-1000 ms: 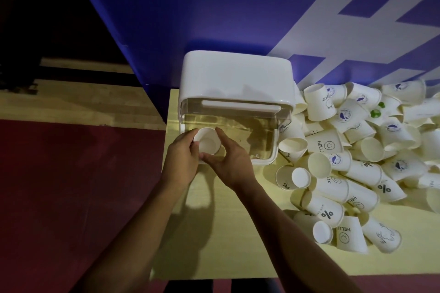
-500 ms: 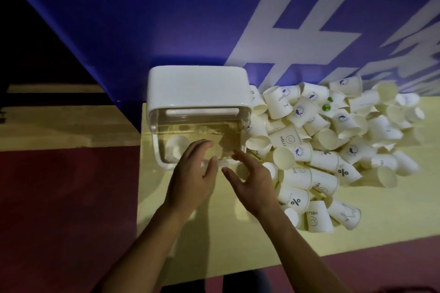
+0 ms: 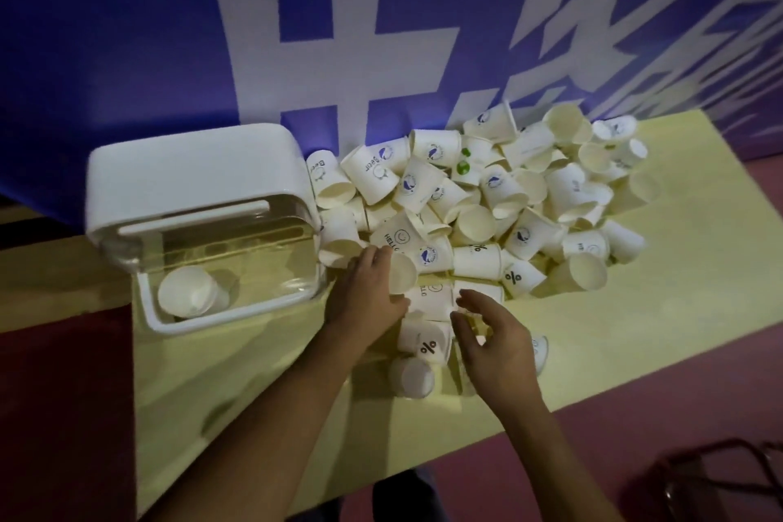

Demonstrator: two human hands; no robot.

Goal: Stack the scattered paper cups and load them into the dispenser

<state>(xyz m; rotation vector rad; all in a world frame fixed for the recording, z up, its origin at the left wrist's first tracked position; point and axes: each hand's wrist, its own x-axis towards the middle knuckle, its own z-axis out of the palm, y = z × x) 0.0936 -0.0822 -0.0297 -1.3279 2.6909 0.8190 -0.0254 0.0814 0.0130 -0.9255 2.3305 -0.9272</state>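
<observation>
Your left hand (image 3: 368, 292) curls round one paper cup (image 3: 402, 276) at the near left corner of the pile of cups (image 3: 529, 199), just right of the dispenser (image 3: 199, 165). This cup lies on its side, long axis roughly left to right, open mouth facing your right hand (image 3: 495, 345). Your right hand hovers with fingers spread and loosely bent, holding nothing. It is the nearer hand to the "%" cup (image 3: 426, 345) and to the "HELLO" cup (image 3: 432, 297), which lies between both hands. Judge the nesting move from that mouth direction: a second cup would enter base first from the right. One loaded cup (image 3: 190, 292) sits inside the dispenser, toward its left, on the counter (image 3: 635, 309). Legible print: "HELLO" with a smiley, "%", a word resembling "Bear", and a round blue logo. The white characters on the blue wall (image 3: 127, 34) cannot be read.
</observation>
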